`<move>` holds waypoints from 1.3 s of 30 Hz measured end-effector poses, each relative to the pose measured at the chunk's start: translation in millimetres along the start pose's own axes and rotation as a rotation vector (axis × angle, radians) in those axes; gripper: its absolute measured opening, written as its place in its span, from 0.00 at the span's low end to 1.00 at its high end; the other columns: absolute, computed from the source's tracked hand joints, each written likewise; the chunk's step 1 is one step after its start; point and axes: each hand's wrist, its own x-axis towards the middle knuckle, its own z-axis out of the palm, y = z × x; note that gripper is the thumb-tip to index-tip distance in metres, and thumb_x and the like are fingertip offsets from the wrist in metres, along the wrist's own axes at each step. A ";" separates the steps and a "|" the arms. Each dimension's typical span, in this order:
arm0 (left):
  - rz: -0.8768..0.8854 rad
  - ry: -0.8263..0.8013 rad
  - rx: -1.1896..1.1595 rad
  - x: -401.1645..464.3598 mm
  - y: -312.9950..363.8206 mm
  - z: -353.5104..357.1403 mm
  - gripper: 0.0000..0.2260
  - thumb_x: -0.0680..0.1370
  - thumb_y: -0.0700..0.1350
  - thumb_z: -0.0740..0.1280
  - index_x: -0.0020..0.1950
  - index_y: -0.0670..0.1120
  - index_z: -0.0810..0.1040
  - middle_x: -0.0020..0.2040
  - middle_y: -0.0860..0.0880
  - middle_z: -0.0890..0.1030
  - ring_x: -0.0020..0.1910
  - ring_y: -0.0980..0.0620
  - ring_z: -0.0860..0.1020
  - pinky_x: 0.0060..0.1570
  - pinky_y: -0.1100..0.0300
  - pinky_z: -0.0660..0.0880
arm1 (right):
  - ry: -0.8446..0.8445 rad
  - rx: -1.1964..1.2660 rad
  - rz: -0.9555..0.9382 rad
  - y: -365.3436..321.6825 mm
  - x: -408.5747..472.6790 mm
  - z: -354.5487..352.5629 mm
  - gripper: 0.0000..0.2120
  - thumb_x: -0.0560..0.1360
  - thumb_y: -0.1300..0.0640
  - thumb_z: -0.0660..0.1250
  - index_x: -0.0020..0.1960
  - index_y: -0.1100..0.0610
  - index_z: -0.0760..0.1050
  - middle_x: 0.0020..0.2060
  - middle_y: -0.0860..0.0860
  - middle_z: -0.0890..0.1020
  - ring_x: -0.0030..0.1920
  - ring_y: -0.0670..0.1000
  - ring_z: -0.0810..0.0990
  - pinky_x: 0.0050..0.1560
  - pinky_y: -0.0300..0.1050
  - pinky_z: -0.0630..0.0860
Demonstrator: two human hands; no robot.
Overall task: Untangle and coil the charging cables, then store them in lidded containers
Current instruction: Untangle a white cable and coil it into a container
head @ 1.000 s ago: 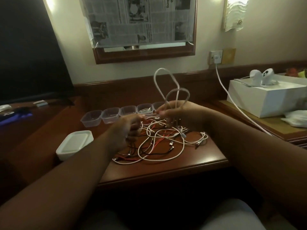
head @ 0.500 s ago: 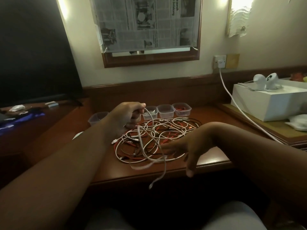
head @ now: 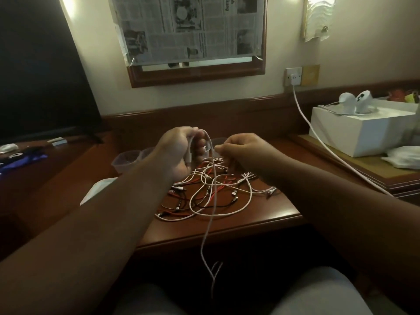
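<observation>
While dangling past the desk edge point(head: 218, 233), white cable point(head: 212, 201) in both hands' grip.

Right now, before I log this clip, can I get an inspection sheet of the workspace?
Surface: brown wooden desk, pile near its front edge.
Job's things: tangled pile of white, red and black cables; clear tubs in a row behind it, partly hidden by the hands; white lid at the left forearm.
Clutter: white box with white gadgets on top; small items on the left desk.
Hands: left hand has a grip on the white cable; right hand curled, pinching at it.
Cables: the held cable hangs past the desk edge; a thick white cord runs from the wall socket.
Surroundings: dark screen, newspaper-covered frame, wall lamp.
</observation>
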 end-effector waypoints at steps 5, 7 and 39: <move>-0.006 0.008 0.112 -7.5 -18.3 18.6 0.08 0.81 0.47 0.65 0.49 0.47 0.83 0.51 0.44 0.83 0.51 0.46 0.80 0.48 0.51 0.77 | -0.194 0.225 0.136 -8.9 -4.1 16.2 0.11 0.82 0.50 0.60 0.55 0.55 0.76 0.46 0.55 0.82 0.46 0.53 0.82 0.45 0.44 0.79; -0.002 0.057 0.139 -7.3 -21.4 19.3 0.07 0.79 0.48 0.68 0.46 0.48 0.84 0.51 0.42 0.84 0.55 0.42 0.81 0.57 0.45 0.77 | -0.192 0.370 0.196 -9.9 -3.2 19.4 0.11 0.83 0.53 0.58 0.57 0.59 0.74 0.46 0.57 0.82 0.45 0.54 0.83 0.44 0.45 0.81; 0.333 -0.015 0.524 24.9 -76.3 -45.0 0.05 0.76 0.41 0.71 0.45 0.51 0.81 0.35 0.52 0.83 0.33 0.55 0.79 0.34 0.60 0.78 | -0.653 0.074 0.332 46.2 47.1 21.4 0.33 0.79 0.31 0.44 0.36 0.56 0.69 0.25 0.49 0.63 0.24 0.47 0.57 0.26 0.41 0.54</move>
